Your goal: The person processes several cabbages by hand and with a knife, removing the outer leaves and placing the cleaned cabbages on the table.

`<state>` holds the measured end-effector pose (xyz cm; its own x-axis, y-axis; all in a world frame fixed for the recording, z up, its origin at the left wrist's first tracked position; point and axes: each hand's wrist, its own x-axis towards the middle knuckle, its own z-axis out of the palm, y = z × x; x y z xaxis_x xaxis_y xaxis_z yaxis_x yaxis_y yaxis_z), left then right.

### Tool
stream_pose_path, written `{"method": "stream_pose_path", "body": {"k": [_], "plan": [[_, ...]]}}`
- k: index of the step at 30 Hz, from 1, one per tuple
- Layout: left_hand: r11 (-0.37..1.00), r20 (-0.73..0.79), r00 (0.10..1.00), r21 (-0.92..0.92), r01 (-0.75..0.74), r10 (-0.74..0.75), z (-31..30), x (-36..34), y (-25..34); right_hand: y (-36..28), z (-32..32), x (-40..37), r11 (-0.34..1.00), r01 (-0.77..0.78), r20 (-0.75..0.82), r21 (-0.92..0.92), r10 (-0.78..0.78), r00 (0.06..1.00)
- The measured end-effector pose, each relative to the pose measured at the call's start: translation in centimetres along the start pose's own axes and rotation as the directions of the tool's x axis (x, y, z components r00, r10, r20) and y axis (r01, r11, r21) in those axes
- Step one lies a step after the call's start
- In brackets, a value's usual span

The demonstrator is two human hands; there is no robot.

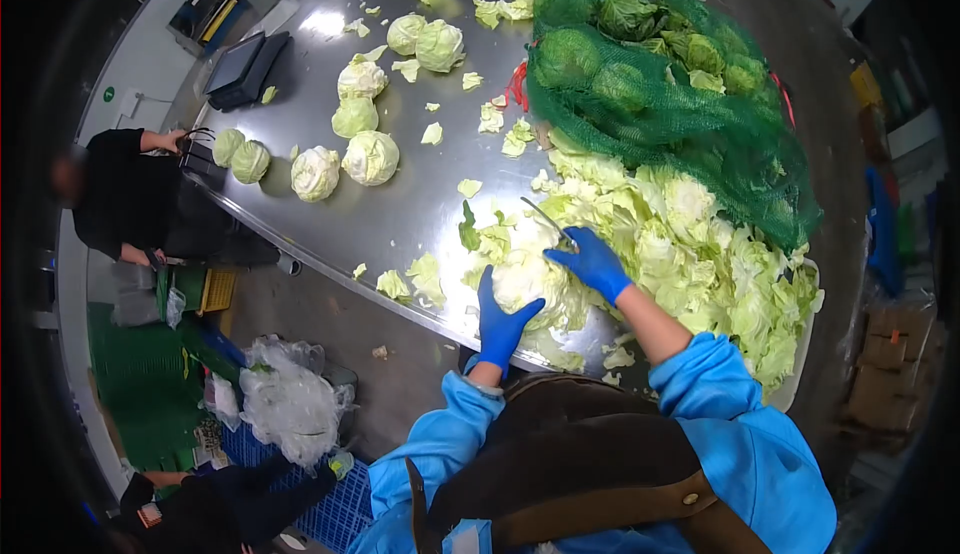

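A pale green cabbage (527, 276) with its outer leaves partly off lies on the metal table, near its front edge. My left hand (503, 322), in a blue glove, grips its near left side, thumb and fingers parted around it. In my right hand (596, 264), also gloved in blue, is a knife (545, 216), its thin blade pointing up and left above the cabbage. The right fingers are closed around the handle, which they mostly hide. Loose cabbage leaves (690, 254) are heaped just right of my right hand.
Several trimmed cabbages (371, 158) stand on the metal table (440, 194) to the left. A green mesh sack (660, 114) of cabbages lies back right. A scale-like black device (245, 69) sits at the far left edge. Another person (130, 194) stands there; a second person (220, 504) is lower left.
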<state>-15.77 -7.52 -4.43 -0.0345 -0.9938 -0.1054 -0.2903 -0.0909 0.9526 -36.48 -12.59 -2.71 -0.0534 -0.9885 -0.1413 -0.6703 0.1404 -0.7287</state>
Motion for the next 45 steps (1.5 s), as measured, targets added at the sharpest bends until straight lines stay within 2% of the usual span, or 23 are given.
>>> {"method": "stream_pose_path", "body": {"k": [1, 4, 6, 7, 9, 11, 13, 15, 16, 17, 21, 25, 27, 28, 32, 33, 34, 35, 36, 40, 43, 44, 45], "plan": [[0.995, 0.057, 0.998, -0.098, 0.029, -0.024, -0.6, -0.1, 0.0, -1.6, -0.1, -0.8, 0.963, -0.187, 0.100, 0.194, 0.170, 0.980], [0.989, 0.071, 0.995, -0.135, -0.062, 0.072, -1.3, -1.4, -1.2, -3.0, 1.7, -2.2, 0.955, -0.235, 0.034, 0.184, 0.232, 0.972], [0.989, 0.097, 0.992, -0.133, -0.070, 0.083, -0.9, -1.7, -0.9, 3.3, 5.7, -1.0, 0.998, -0.009, -0.366, 0.058, 0.030, 0.930], [0.993, 0.127, 0.990, -0.112, -0.040, 0.054, -0.5, -1.4, -1.2, 2.5, 3.3, -0.8, 0.973, -0.196, -0.154, 0.118, 0.213, 0.965], [0.987, 0.145, 0.982, -0.120, -0.106, 0.123, 0.0, -0.4, -3.3, 8.3, 4.9, -0.1, 0.996, -0.092, -0.252, -0.024, 0.083, 0.964], [0.978, 0.185, 0.967, -0.147, -0.150, 0.176, -0.4, -0.3, -2.9, 10.9, 4.8, 0.5, 0.939, -0.297, -0.214, -0.173, 0.258, 0.942], [0.970, 0.190, 0.969, -0.213, -0.117, 0.158, -0.5, -0.4, -3.6, 12.5, 3.9, 0.5, 0.972, -0.210, -0.190, -0.108, 0.187, 0.964], [0.989, 0.216, 0.968, -0.104, -0.109, 0.129, -1.4, -0.4, -2.7, 14.1, 3.4, 0.8, 0.944, -0.001, -0.095, 0.331, 0.034, 0.995], [0.990, 0.233, 0.965, -0.095, -0.101, 0.121, -1.7, -0.3, -2.1, 7.6, 0.5, -0.8, 0.914, -0.060, -0.079, 0.401, 0.100, 0.992], [0.987, 0.232, 0.962, -0.105, -0.119, 0.140, -1.6, -0.3, -2.2, 2.2, -1.3, -3.3, 0.988, 0.088, -0.288, 0.128, -0.048, 0.956], [0.987, 0.274, 0.949, -0.047, -0.151, 0.158, -1.8, 0.2, -1.4, -3.8, -0.3, -4.3, 0.938, 0.281, 0.028, 0.201, -0.293, 0.956], [0.899, 0.588, 0.788, 0.424, -0.109, -0.181, -9.6, 1.5, 9.0, 0.7, 4.0, 1.4, 0.897, 0.003, 0.197, 0.442, -0.100, 0.975], [0.959, 0.369, 0.918, -0.281, -0.039, 0.145, -16.7, 0.2, 15.3, 1.0, 3.6, 0.7, 0.944, 0.047, 0.133, 0.327, -0.095, 0.987], [0.897, 0.291, 0.890, -0.376, -0.232, 0.352, -19.5, 0.0, 17.6, 0.2, 3.7, 0.3, 0.962, 0.069, 0.121, 0.264, -0.104, 0.987], [0.817, 0.415, 0.909, 0.536, -0.213, -0.036, -22.6, -2.6, 20.2, 0.1, 4.3, 0.2, 0.950, 0.231, 0.091, 0.209, -0.253, 0.963], [0.795, 0.217, 0.909, 0.441, -0.417, 0.356, -24.6, -0.9, 16.9, -1.3, 3.8, -0.3, 0.963, 0.156, 0.128, 0.222, -0.187, 0.974], [0.808, 0.204, 0.921, 0.442, -0.390, 0.332, -28.5, 2.6, 16.2, -1.8, 3.8, -0.3, 0.957, 0.177, 0.105, 0.231, -0.205, 0.973], [0.887, -0.250, 0.852, 0.140, -0.439, 0.461, -30.9, 0.9, 23.2, -1.7, 3.6, -0.6, 0.955, 0.191, 0.097, 0.229, -0.217, 0.971], [0.713, -0.553, 0.653, -0.143, -0.687, 0.518, -33.4, 1.2, 25.7, -1.9, 3.3, -0.8, 0.951, 0.209, 0.095, 0.227, -0.235, 0.967], [0.502, -0.713, 0.209, 0.226, -0.835, 0.669, -33.4, 2.7, 26.0, -3.4, 2.6, -0.4, 0.973, 0.065, 0.098, 0.223, -0.088, 0.991], [0.894, -0.368, 0.828, 0.022, -0.448, 0.424, -24.3, 6.4, 14.5, -1.0, 3.9, 0.8, 0.965, 0.043, -0.074, 0.260, -0.025, 0.997], [0.973, -0.173, 0.957, 0.033, -0.229, 0.231, -20.5, 6.5, 11.2, -0.7, 3.6, 1.1, 0.965, -0.031, -0.005, 0.259, 0.034, 0.999], [0.967, -0.096, 0.962, -0.006, -0.256, 0.254, -16.3, 5.9, 8.1, -0.3, 3.5, 1.4, 0.944, -0.003, 0.009, 0.331, 0.000, 1.000]]}}
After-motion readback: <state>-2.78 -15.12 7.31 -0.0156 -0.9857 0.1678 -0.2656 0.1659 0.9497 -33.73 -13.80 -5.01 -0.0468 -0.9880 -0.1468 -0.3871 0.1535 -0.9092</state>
